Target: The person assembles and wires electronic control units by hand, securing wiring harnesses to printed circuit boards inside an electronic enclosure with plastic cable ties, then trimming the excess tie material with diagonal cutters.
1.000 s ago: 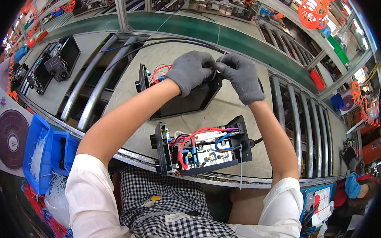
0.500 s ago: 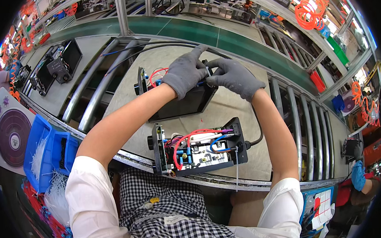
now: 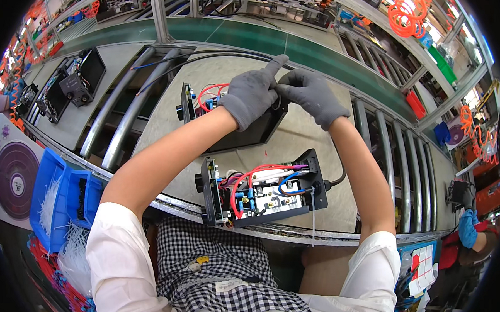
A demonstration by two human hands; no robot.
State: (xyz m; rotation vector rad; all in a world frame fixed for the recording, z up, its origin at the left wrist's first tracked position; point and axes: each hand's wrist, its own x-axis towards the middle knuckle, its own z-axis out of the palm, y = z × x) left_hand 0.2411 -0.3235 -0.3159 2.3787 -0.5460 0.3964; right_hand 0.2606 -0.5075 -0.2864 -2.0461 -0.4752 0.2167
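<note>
Both my hands wear grey gloves and meet at the right end of the far electrical unit [image 3: 262, 127], a black-cased device with red wires at its left. My left hand [image 3: 251, 94] is closed there, its index finger stretched out; what it grips is hidden. My right hand [image 3: 312, 96] pinches thumb to fingers on what looks like a thin cable tie, mostly covered by the gloves. Nearer me lies a second open unit [image 3: 265, 193] with red, blue and white wires. A white cable tie [image 3: 314, 223] hangs from its right end, beside a black power cord [image 3: 338, 180].
A board [image 3: 160, 140] carries both units, with metal rollers [image 3: 404, 171] on either side. Blue bins [image 3: 53, 192] with white cable ties stand at the left. Black cables [image 3: 201, 56] run across the board's far side. Beyond lies a green belt [image 3: 250, 38]. Another person's gloved arm [image 3: 468, 227] shows far right.
My hands have drawn closer together and shifted slightly right. The pale strip seen between my fingers is now mostly covered. The near unit sits slightly turned, its right end farther up.
</note>
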